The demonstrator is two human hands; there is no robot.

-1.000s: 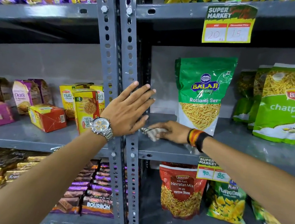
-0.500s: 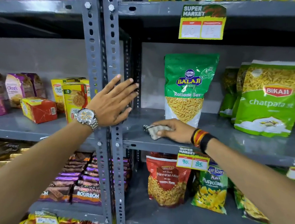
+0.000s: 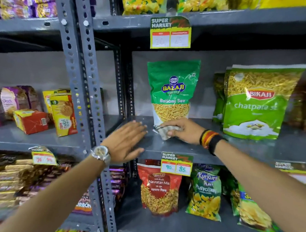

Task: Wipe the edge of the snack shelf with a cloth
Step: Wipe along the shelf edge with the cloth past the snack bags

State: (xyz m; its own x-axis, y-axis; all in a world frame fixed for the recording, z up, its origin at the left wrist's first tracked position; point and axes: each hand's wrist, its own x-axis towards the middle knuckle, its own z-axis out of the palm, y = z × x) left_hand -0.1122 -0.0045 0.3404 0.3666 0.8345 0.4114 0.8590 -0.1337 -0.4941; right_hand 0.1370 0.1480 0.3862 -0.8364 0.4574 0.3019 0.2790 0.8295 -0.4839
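nearest the camera, two bare forearms reach up to the grey painted metal snack shelf (image 3: 246, 147); the left wrist carries a silver metal wristwatch (image 3: 100, 153), the right a stack of black, red and orange bands (image 3: 209, 140). the left hand (image 3: 126, 141) lies flat and open on the shelf's front left corner, fingers spread, holding nothing, just beside the grey perforated steel upright (image 3: 87, 99). the right hand (image 3: 181, 130) is curled down over a small crumpled pale striped cloth (image 3: 162, 132), pressing it on the shelf surface a little back from the front lip, right at the foot of the tall green balaji snack pouch (image 3: 171, 91). the likely trouble: the cloth sits so close to that pouch that a sweep toward the back could nudge it and tip it over; a sweep to the right could in time meet the big green bikaji pouch (image 3: 255, 103); and the yellow paper price tag (image 3: 176, 164) clipped to the front lip could be dragged loose once the wipe runs along the edge. that tag reads "super market", "90." and "85". below hang a red pouch marked "navratan mix" (image 3: 158, 187) and a green "kurkure puffcorn" bag (image 3: 205, 192). further back, the balaji pouch reads "balaji wafers, ratlami sev", the bikaji one "chatpata". to the left a yellow "nutri" biscuit box (image 3: 63, 114) stands. the upper tag (image 3: 170, 33) is too faint to read surely.
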